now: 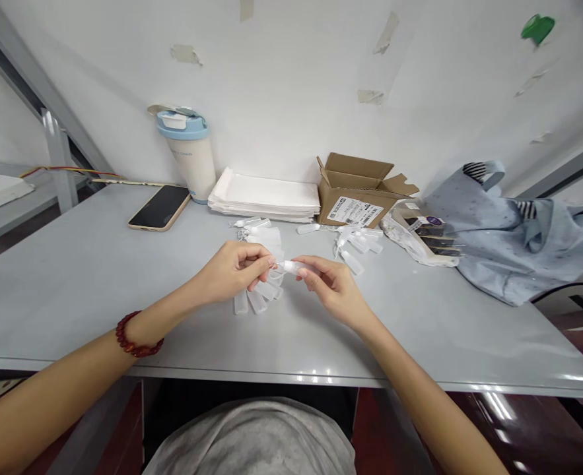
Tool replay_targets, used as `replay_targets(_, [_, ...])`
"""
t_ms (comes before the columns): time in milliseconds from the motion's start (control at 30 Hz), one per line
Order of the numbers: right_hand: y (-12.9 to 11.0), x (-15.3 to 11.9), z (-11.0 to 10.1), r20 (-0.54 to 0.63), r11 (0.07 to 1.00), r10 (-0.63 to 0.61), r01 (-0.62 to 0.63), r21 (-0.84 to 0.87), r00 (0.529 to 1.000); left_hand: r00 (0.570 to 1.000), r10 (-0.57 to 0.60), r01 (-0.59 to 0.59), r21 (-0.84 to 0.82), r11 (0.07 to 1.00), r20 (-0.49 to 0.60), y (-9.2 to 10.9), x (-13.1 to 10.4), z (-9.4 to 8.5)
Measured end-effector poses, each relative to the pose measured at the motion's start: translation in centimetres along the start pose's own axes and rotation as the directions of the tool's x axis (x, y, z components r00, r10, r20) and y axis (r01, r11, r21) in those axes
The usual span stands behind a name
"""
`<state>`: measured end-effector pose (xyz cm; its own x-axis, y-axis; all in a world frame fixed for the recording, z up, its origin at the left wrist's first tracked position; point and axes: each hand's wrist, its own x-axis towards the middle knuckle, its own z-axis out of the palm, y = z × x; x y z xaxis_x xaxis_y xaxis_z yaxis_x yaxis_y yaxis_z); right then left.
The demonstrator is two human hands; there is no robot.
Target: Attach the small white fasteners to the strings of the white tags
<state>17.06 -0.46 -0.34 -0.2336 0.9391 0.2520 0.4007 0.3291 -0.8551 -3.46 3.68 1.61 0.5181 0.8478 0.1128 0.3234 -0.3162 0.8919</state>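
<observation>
Between the thumb and fingers of my right hand (338,287) is a small translucent vial (295,266) with a white neck, lying level and pointing left. My left hand (239,269) is closed in a pinch at the vial's narrow end; whatever thin piece sits in those fingertips is too small to make out. Under and around my left fingers, similar vials (257,302) are fanned out on the grey table (182,330), partly hidden by the hand. Beyond my right hand lies a second loose group of vials (354,260).
A stack of white sheets (264,192) and an open cardboard box (358,194) stand against the wall. To the left are a phone (160,208) and a blue-lidded cup (192,161). A plastic-wrapped pack (424,234) and pale blue cloth (509,237) lie on the right.
</observation>
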Motion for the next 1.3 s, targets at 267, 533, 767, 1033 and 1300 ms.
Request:
replay_targets(267, [0.0,-0.1,0.1,-0.003,1.0,-0.016,0.016,-0.006,1.0,1.0,0.005,-0.005,-0.006,1.0,0.002,-0.1,0.0,0.0])
replay_targets(533, [-0.4,0.1,0.0,-0.009,1.0,-0.021,0.021,0.018,1.0,1.0,0.01,-0.01,-0.151,0.988,0.001,-0.4,0.3,-0.7])
replay_targets(767, [-0.4,0.2,-0.2,-0.021,1.0,-0.028,0.028,-0.008,0.999,1.0,0.001,-0.001,-0.086,0.996,-0.007,-0.3,0.3,-0.3])
replay_targets(1033, [-0.2,0.0,0.3,-0.015,0.998,-0.058,0.057,-0.042,0.998,0.997,0.019,-0.004,-0.188,0.982,0.077,-0.7,0.2,0.1])
replay_targets(1300, [-0.1,-0.1,0.5,-0.039,0.995,-0.07,0.067,-0.071,0.997,0.997,0.002,0.017,-0.246,0.969,0.075,-0.8,0.2,0.5])
